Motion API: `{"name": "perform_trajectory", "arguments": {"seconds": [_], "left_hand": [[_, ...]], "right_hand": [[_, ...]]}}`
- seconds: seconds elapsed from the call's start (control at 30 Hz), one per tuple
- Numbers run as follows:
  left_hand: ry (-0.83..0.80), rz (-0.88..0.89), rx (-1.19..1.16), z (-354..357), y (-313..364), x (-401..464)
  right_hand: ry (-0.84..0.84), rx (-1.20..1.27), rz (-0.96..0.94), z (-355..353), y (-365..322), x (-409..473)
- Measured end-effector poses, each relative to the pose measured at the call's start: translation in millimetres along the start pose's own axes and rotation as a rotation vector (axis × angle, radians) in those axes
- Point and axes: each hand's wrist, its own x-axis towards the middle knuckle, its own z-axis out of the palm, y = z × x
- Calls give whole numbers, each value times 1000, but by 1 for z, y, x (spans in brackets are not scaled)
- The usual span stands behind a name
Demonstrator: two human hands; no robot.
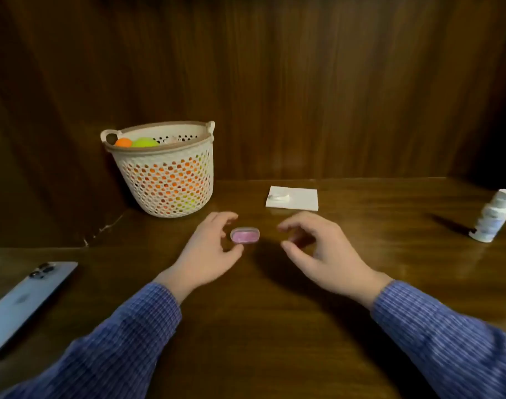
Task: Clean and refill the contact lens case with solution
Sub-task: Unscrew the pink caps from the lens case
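Fingers of the left hand [208,249] curl around the left end of the contact lens case [245,235], thumb at the near edge and fingertips at the far edge; the grip appears to steady the case on the table [274,326]. Fingers of the right hand [318,249] are loosely curled with thumb and forefinger apart. They hold nothing and sit just beside the case at its 3 o'clock, probably placed to work the lid. Whether the pink lid is closed cannot be told for certain.

The case lies near the middle of the table, between the two hands.

A phone [24,300] lies face down at 8 o'clock from the case, well apart.

At 1 o'clock, farther back, a white tissue [295,198] lies flat with a small white item [279,195] on its left part; the item cannot be identified. The tissue is likely laid out as a clean wiping surface.

At 3 o'clock, well apart, the solution bottle [493,216] stands upright within right-hand reach.

At 11 o'clock, a perforated basket [165,180] holds orange and green balls.
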Motion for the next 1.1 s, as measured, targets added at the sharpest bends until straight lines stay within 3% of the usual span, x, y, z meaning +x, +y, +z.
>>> {"name": "perform_trajectory", "arguments": {"seconds": [0.13,0.2,0.4,0.67,0.83,1.1], "left_hand": [[-140,-18,56,8,-8,21],[-153,-5,37,11,-10,26],[-161,62,-82,25,-6,28],[-250,167,-194,58,37,27],[-288,220,-231,71,54,26],[-318,177,-349,69,50,34]], "right_hand": [[-53,-32,166,35,22,30],[-95,-53,161,48,33,38],[-170,-210,28,49,45,39],[-283,-512,-98,-1,46,3],[-180,-524,-164,-20,42,-16],[-174,-535,-215,-18,40,-14]]}}
